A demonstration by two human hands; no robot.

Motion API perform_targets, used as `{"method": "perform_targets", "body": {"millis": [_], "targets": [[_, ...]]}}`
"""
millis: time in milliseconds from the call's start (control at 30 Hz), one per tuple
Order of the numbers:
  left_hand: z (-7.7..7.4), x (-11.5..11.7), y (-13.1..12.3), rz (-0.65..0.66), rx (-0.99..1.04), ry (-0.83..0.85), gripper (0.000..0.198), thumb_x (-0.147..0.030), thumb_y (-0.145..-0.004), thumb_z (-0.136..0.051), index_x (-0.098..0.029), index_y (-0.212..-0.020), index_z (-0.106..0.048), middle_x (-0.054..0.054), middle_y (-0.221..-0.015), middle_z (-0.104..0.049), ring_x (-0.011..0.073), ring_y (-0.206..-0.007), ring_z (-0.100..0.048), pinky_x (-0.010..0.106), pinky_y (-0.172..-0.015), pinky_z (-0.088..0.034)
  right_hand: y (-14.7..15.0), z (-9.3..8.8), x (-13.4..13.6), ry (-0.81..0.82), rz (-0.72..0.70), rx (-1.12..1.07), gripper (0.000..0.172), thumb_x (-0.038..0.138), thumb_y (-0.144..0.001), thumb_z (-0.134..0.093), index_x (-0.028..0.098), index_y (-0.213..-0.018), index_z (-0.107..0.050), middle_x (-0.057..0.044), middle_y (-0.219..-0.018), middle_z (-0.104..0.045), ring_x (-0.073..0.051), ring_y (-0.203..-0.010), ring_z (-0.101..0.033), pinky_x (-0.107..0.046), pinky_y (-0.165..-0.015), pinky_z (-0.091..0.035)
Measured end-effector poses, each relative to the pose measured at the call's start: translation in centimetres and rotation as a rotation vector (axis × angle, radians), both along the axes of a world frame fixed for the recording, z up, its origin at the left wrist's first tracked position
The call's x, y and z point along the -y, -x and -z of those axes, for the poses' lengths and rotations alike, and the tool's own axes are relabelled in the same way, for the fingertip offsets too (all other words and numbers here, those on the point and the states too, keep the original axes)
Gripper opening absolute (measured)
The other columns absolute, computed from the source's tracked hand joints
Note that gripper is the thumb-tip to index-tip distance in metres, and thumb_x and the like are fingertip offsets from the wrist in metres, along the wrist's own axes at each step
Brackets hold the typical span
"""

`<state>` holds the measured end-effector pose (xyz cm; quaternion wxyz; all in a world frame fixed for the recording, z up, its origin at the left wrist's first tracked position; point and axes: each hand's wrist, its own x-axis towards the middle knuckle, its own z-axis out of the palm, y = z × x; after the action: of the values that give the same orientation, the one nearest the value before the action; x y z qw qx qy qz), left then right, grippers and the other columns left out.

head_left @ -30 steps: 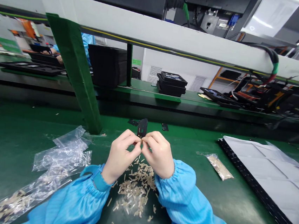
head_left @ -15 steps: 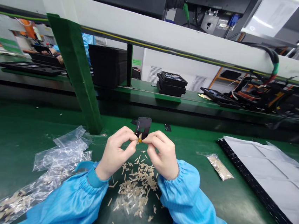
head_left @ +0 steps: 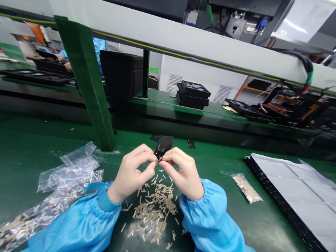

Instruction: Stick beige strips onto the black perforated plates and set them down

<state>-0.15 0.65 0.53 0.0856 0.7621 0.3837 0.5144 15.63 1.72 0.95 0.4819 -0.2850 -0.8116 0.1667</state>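
We count one bare left hand (head_left: 134,172) and one bare right hand (head_left: 185,176), both pinching the near end of one thin black plate with a cut-out (head_left: 165,142), beyond countless tan strips (head_left: 161,200).

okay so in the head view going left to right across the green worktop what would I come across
Clear plastic bags, left hand, right hand, small bag of tan pieces, white sheets.

Wearer's hands (head_left: 135,170): two. Black plate (head_left: 166,142): one. Green post (head_left: 85,80): one. Tan strips (head_left: 158,204): countless.
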Motion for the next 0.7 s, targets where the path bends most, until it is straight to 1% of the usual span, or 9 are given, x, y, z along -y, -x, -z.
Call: {"method": "perform_targets", "body": {"millis": [100, 233, 333, 400, 467, 533, 600, 700], "targets": [[0.0, -0.2, 0.3, 0.019, 0.027, 0.045, 0.016, -0.011, -0.075, -0.048, -0.017, -0.063, -0.056, 0.001, -0.067, -0.053, 0.0123, -0.064, -0.052, 0.024, -0.059, -0.042, -0.4, -0.2, -0.1, 0.008, -0.034, 0.011, 0.011, 0.014, -0.083, -0.053, 0.017, -0.073, -0.057, -0.002, -0.073, -0.057, -0.012, -0.068, -0.052, -0.024, -0.062, -0.044], [0.0, -0.5, 0.9, 0.015, 0.11, 0.124, 0.016, -0.013, -0.075, -0.048, -0.017, -0.062, -0.055, 0.001, -0.067, -0.052, 0.0131, -0.065, -0.052, 0.025, -0.06, -0.042, -0.7, -0.6, 0.0, 0.0, 0.028, 0.01, 0.013, 0.012, -0.083, -0.048, 0.018, -0.072, -0.053, -0.002, -0.071, -0.053, -0.013, -0.066, -0.05, -0.026, -0.061, -0.044], [0.0, -0.7, 1.2, -0.001, 0.171, 0.164, 0.018, -0.017, -0.077, -0.048, -0.017, -0.06, -0.053, 0.001, -0.067, -0.052, 0.0132, -0.064, -0.051, 0.026, -0.059, -0.042, -0.6, -0.7, 0.2, -0.088, 0.054, 0.026, 0.013, 0.01, -0.079, -0.046, 0.018, -0.073, -0.054, -0.004, -0.079, -0.053, -0.015, -0.075, -0.053, -0.029, -0.068, -0.045], [0.0, -0.7, 1.2, 0.015, 0.2, 0.184, 0.019, -0.018, -0.078, -0.048, -0.017, -0.06, -0.053, 0.0, -0.066, -0.051, 0.0129, -0.064, -0.05, 0.025, -0.059, -0.041, -0.4, -0.4, 0.2, -0.166, 0.062, 0.047, 0.016, 0.007, -0.077, -0.045, 0.018, -0.077, -0.056, -0.006, -0.083, -0.056, -0.016, -0.08, -0.054, -0.03, -0.07, -0.045], [0.1, -0.7, 1.2, 0.036, 0.217, 0.207, 0.019, -0.018, -0.078, -0.048, -0.017, -0.06, -0.053, 0.0, -0.066, -0.05, 0.0127, -0.064, -0.05, 0.025, -0.06, -0.041, -0.3, -0.2, 0.3, -0.218, 0.067, 0.081, 0.022, 0.004, -0.076, -0.042, 0.018, -0.083, -0.058, -0.005, -0.08, -0.06, -0.016, -0.076, -0.055, -0.031, -0.068, -0.044], [0.1, -0.7, 1.1, 0.056, 0.23, 0.228, 0.019, -0.017, -0.079, -0.048, -0.017, -0.06, -0.054, 0.0, -0.066, -0.05, 0.0127, -0.064, -0.05, 0.025, -0.059, -0.041, -0.2, 0.0, 0.4, -0.245, 0.07, 0.118, 0.027, 0.004, -0.077, -0.041, 0.018, -0.091, -0.059, -0.002, -0.071, -0.061, -0.014, -0.067, -0.054, -0.031, -0.066, -0.042], [0.2, -0.7, 1.1, 0.073, 0.242, 0.241, 0.019, -0.017, -0.079, -0.048, -0.017, -0.061, -0.054, 0.0, -0.066, -0.05, 0.0126, -0.064, -0.05, 0.025, -0.059, -0.04, -0.2, -0.1, 0.5, -0.27, 0.083, 0.141, 0.023, 0.009, -0.079, -0.044, 0.018, -0.092, -0.061, -0.002, -0.07, -0.062, -0.014, -0.064, -0.054, -0.032, -0.065, -0.042], [0.3, -0.8, 1.1, 0.093, 0.258, 0.25, 0.019, -0.017, -0.079, -0.048, -0.017, -0.061, -0.053, 0.0, -0.067, -0.049, 0.0123, -0.065, -0.049, 0.025, -0.059, -0.04, -0.1, -0.3, 0.7, -0.303, 0.118, 0.126, 0.01, 0.019, -0.08, -0.052, 0.018, -0.077, -0.062, -0.005, -0.079, -0.061, -0.017, -0.072, -0.054, -0.033, -0.066, -0.042]]}}
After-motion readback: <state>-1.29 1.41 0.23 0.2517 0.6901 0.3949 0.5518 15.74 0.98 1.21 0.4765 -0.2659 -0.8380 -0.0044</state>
